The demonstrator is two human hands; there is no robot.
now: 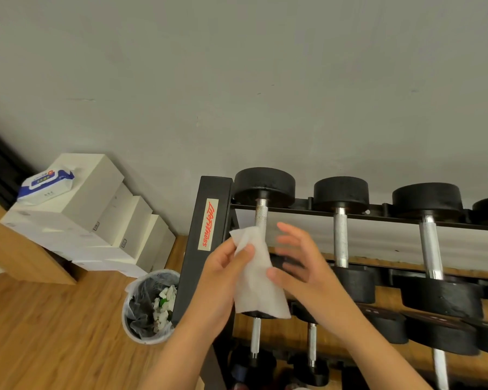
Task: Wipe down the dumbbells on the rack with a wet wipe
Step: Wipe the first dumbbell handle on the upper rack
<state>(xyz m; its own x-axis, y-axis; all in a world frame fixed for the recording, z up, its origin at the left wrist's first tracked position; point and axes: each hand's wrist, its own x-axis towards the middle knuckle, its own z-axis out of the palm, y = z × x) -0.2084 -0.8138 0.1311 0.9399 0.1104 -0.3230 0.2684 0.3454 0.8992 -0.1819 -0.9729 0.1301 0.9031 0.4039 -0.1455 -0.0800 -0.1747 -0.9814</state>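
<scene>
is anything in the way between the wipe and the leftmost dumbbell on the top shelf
Nothing visible does. The left hand holds the wet wipe right in front of the leftmost top dumbbell, overlapping its chrome handle in this view. The right hand is open beside the wipe, not between them.

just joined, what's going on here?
A person holds a white wipe in front of the leftmost dumbbell on the rack. The left hand pinches its upper part; the right hand rests a thumb on its edge, fingers spread. Whether the wipe touches the dumbbell is unclear. A bin stands left of the rack.
</scene>
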